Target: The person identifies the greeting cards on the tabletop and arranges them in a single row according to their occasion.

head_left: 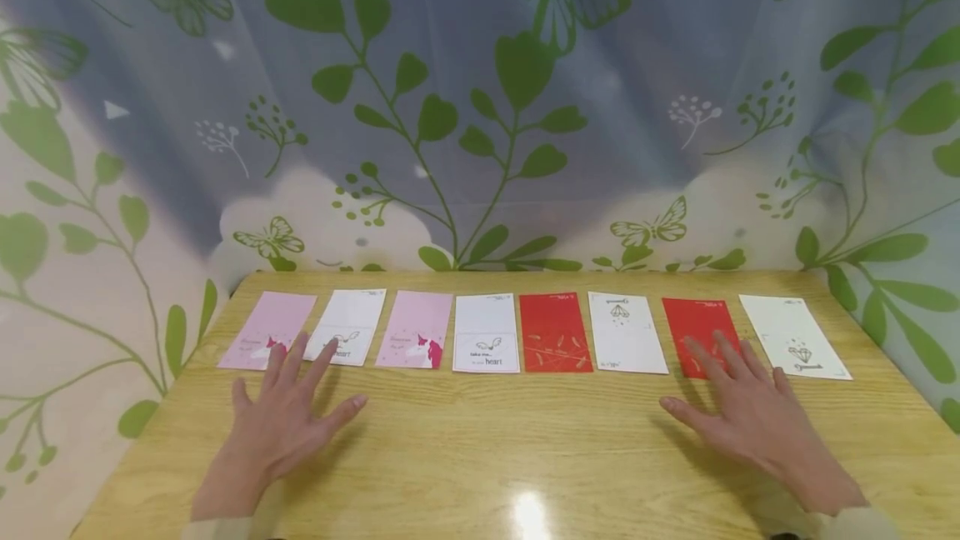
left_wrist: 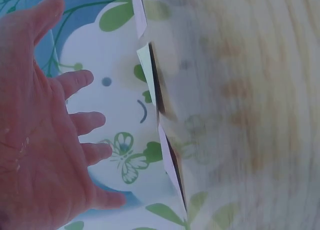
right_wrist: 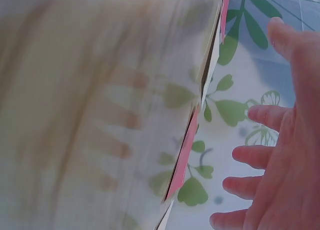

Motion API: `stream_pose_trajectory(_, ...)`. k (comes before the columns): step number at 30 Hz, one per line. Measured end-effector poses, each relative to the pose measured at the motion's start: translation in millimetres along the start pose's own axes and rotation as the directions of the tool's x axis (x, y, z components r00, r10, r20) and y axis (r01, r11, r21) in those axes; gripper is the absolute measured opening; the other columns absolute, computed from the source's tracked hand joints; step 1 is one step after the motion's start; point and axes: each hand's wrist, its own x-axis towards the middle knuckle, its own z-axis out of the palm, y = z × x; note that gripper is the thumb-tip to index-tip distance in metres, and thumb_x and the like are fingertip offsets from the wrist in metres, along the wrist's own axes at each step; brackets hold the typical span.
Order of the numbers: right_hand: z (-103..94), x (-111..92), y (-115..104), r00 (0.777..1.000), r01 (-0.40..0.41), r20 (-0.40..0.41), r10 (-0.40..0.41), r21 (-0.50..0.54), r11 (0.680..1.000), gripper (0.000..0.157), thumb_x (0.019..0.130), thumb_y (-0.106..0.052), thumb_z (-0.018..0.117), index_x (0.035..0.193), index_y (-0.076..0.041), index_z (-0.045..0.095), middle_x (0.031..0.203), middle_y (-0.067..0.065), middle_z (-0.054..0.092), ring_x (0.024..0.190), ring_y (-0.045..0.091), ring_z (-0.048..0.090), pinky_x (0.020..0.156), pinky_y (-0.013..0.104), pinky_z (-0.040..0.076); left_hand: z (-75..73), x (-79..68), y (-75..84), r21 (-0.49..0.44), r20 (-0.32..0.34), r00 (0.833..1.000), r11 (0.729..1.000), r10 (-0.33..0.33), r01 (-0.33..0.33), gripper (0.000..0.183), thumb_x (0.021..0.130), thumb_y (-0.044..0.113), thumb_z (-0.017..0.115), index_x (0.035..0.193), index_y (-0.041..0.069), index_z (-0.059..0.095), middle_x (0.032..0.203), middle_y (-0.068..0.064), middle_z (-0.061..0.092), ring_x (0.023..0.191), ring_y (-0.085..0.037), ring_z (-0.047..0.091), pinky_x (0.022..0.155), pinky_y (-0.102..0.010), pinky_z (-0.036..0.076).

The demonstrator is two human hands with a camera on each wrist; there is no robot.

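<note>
Several cards lie flat in a row across the wooden table. From the left in the head view come a pink unicorn card, a white card, another pink unicorn card, a white heart card, a red card, a white card, a second red card and a white card with a gem drawing. My left hand hovers, fingers spread, before the two leftmost cards. Spread likewise, my right hand partly covers the second red card. Both wrist views show the hands raised off the tabletop, holding nothing.
The wooden table reflects a bright light spot near its front edge. Behind it hangs a curtain printed with green leaves and butterflies, reaching down to the table's back edge.
</note>
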Motion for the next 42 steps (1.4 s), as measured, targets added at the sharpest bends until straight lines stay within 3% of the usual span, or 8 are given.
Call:
stream_pose_trajectory(9, 6.5, 10.5, -24.6, 0.998, 0.069, 0.002, -0.069, -0.009, 0.998, 0.093, 0.090, -0.078, 0.052, 0.159, -0.018, 0.035, 0.163, 0.027, 0.030, 0.145, 0.059, 0.029, 0.108, 0.081, 0.024, -1.9, 0.8, -10.9, -0.032, 0.019, 1.000, 0.999, -0.022, 0.023, 0.090, 0.095, 0.074, 0.046, 0.164, 0.021, 0.022, 0.169, -0.026, 0.013, 0.152, -0.058, 0.012, 0.099, -0.093, 0.010)
stream_pose_trajectory(16, 8.0, 24.5, -52.6, 0.992, 0.126, 0.014, -0.126, -0.020, 0.992, 0.092, 0.090, -0.080, 0.048, 0.159, -0.020, 0.038, 0.164, 0.023, 0.032, 0.146, 0.057, 0.032, 0.110, 0.079, 0.026, -9.7, 12.8, -24.3, -0.056, 0.027, 0.999, 0.998, -0.028, 0.029, 0.090, 0.095, 0.073, 0.047, 0.163, 0.019, 0.025, 0.167, -0.029, 0.018, 0.149, -0.061, 0.016, 0.099, -0.091, 0.013)
stream_pose_trajectory(23, 14.7, 39.6, -79.5, 0.983, 0.181, 0.034, -0.182, 0.015, 0.983, 0.091, 0.090, -0.080, 0.049, 0.160, -0.022, 0.037, 0.166, 0.019, 0.031, 0.150, 0.052, 0.030, 0.112, 0.078, 0.026, -21.1, 24.7, -36.7, -0.042, 0.041, 0.999, 0.999, -0.030, 0.032, 0.089, 0.097, 0.072, 0.044, 0.164, 0.018, 0.022, 0.165, -0.032, 0.018, 0.148, -0.063, 0.016, 0.100, -0.091, 0.014)
stream_pose_trajectory(30, 20.5, 53.8, -111.2, 0.972, 0.222, 0.061, -0.227, 0.074, 0.972, 0.090, 0.089, -0.079, 0.052, 0.160, -0.026, 0.036, 0.169, 0.014, 0.026, 0.154, 0.047, 0.025, 0.116, 0.075, 0.024, -21.0, 30.8, -49.6, -0.040, 0.063, 0.996, 0.997, -0.058, 0.060, 0.090, 0.098, 0.073, 0.040, 0.165, 0.017, 0.018, 0.166, -0.033, 0.013, 0.147, -0.065, 0.013, 0.098, -0.093, 0.011)
stream_pose_trajectory(36, 23.8, 65.2, -141.4, 0.953, 0.294, 0.048, -0.299, 0.095, 0.951, 0.088, 0.090, -0.077, 0.053, 0.160, -0.026, 0.036, 0.169, 0.011, 0.028, 0.155, 0.041, 0.026, 0.117, 0.072, 0.027, -18.8, 36.1, -65.7, 0.022, 0.009, 0.997, 0.997, -0.070, 0.070, 0.088, 0.097, 0.073, 0.041, 0.161, 0.014, 0.026, 0.164, -0.032, 0.022, 0.144, -0.063, 0.023, 0.098, -0.091, 0.019)
stream_pose_trajectory(42, 28.6, 76.4, -167.8, 0.935, 0.352, -0.007, -0.355, 0.132, 0.926, 0.080, 0.092, -0.070, 0.057, 0.157, -0.025, 0.041, 0.163, 0.010, 0.038, 0.148, 0.039, 0.040, 0.114, 0.068, 0.036, -16.9, 49.3, -89.2, 0.044, -0.030, 0.993, 0.992, -0.118, 0.119, 0.084, 0.101, 0.067, 0.041, 0.157, 0.004, 0.032, 0.154, -0.037, 0.035, 0.135, -0.061, 0.039, 0.093, -0.085, 0.034)
